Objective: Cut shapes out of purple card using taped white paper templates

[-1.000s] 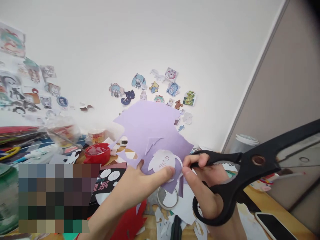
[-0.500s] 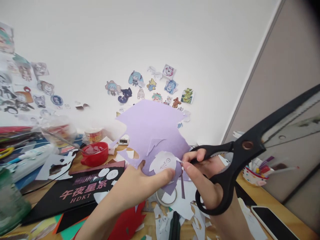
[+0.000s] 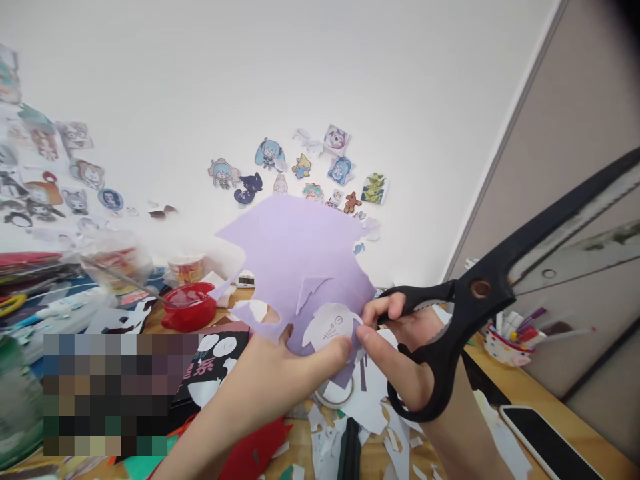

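Observation:
My left hand (image 3: 287,363) is closed on a sheet of purple paper (image 3: 300,240) with jagged cut edges. Its thumb presses a white paper cutout (image 3: 324,325) with a small drawn face against the sheet. Around my right hand (image 3: 417,353) hangs a large pair of black-handled scissors (image 3: 481,289), looped over the fingers, with the blades pointing away to the upper right, partly apart. The right thumb and index fingertip meet at the right edge of the cutout. Whether they pinch a paper bit there is hard to see.
White paper scraps (image 3: 395,440), a tape roll (image 3: 336,392) and a dark-handled tool (image 3: 350,447) lie below my hands. A phone (image 3: 545,443) and pen holder (image 3: 509,345) stand right; a red bowl (image 3: 189,307) stands left. Pixelation covers part of the lower left.
The purple paper has shifted slightly left with my left hand. The scissors and right hand have also moved a little left, and the right fingertips now sit closer to the cutout's edge.

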Demonstrator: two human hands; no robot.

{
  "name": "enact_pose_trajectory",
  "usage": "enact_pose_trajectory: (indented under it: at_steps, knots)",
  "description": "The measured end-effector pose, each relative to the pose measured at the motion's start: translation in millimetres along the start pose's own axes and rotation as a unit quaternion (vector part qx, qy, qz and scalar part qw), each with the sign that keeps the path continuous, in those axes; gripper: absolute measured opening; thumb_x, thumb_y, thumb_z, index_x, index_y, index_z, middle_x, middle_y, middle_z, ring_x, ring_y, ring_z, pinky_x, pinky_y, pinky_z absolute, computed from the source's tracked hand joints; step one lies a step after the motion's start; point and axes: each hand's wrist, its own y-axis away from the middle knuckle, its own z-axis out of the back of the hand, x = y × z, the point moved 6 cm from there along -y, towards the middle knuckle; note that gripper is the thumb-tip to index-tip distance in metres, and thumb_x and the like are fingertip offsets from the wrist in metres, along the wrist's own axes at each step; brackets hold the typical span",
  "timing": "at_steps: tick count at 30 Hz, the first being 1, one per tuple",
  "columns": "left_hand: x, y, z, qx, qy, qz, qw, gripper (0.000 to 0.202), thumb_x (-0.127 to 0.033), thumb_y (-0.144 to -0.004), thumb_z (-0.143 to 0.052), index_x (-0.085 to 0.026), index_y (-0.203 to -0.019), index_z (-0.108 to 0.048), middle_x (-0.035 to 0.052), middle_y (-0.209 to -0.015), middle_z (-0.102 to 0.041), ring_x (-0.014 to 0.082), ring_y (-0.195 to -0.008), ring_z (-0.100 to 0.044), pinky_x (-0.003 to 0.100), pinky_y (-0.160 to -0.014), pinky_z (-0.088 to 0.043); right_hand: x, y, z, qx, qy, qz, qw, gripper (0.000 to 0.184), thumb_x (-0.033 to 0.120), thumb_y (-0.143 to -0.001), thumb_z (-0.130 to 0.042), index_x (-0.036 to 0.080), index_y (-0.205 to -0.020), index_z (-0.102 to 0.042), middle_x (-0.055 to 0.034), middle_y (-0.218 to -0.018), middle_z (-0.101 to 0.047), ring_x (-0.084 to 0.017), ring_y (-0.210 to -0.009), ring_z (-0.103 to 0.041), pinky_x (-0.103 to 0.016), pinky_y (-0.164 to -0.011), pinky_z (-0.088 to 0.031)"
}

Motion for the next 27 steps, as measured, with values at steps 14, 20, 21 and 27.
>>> enact_pose_trajectory:
  at_steps: [14,20,21,27]
  knots:
    - [2.0,-4.2,-7.9,0.083,-0.021,-0.014,0.996,0.005,-0.017,-0.070,-0.056,-0.019,-0.073,-0.059,-0.0033,-0.070,-0.066,0.0125,-0.066,-0.060,0.019,-0.062,-0.049,-13.6,-7.2,8.5,0.084,-0.005,0.016,0.996,0.019,0.017,-0.081,-0.051,0.024,-0.081,-0.033,0.0053,-0.074,-0.051,-0.009,-0.061,-0.048,-0.021,-0.052,-0.038]
    - [8.3,-5.0,-4.5,0.063,-0.011,0.043,0.997,0.015,-0.020,-0.067,-0.062,-0.020,-0.082,-0.063,-0.0023,-0.079,-0.069,0.0157,-0.077,-0.062,0.022,-0.070,-0.049,-15.5,-3.9,8.2,0.119,-0.026,0.006,0.993,0.021,0.015,-0.082,-0.051,0.024,-0.082,-0.031,0.0054,-0.075,-0.051,-0.009,-0.066,-0.048,-0.021,-0.055,-0.039]
    - [8.4,-5.1,-3.7,0.054,-0.003,0.050,0.997,0.016,-0.019,-0.065,-0.064,-0.020,-0.081,-0.063,-0.0029,-0.079,-0.069,0.0157,-0.077,-0.062,0.022,-0.070,-0.049,-14.5,-3.1,7.7,0.122,-0.024,0.006,0.992,0.021,0.016,-0.082,-0.050,0.024,-0.082,-0.031,0.0050,-0.075,-0.051,-0.009,-0.066,-0.048,-0.021,-0.055,-0.039]
    - [9.1,-5.6,-1.3,0.008,0.047,0.082,0.996,0.013,-0.013,-0.058,-0.066,-0.021,-0.068,-0.064,-0.0034,-0.067,-0.068,0.0161,-0.067,-0.062,0.021,-0.059,-0.050,-10.4,-2.4,5.4,0.133,-0.022,0.005,0.991,0.019,0.018,-0.083,-0.048,0.024,-0.082,-0.030,0.0044,-0.075,-0.049,-0.010,-0.065,-0.046,-0.024,-0.054,-0.037]
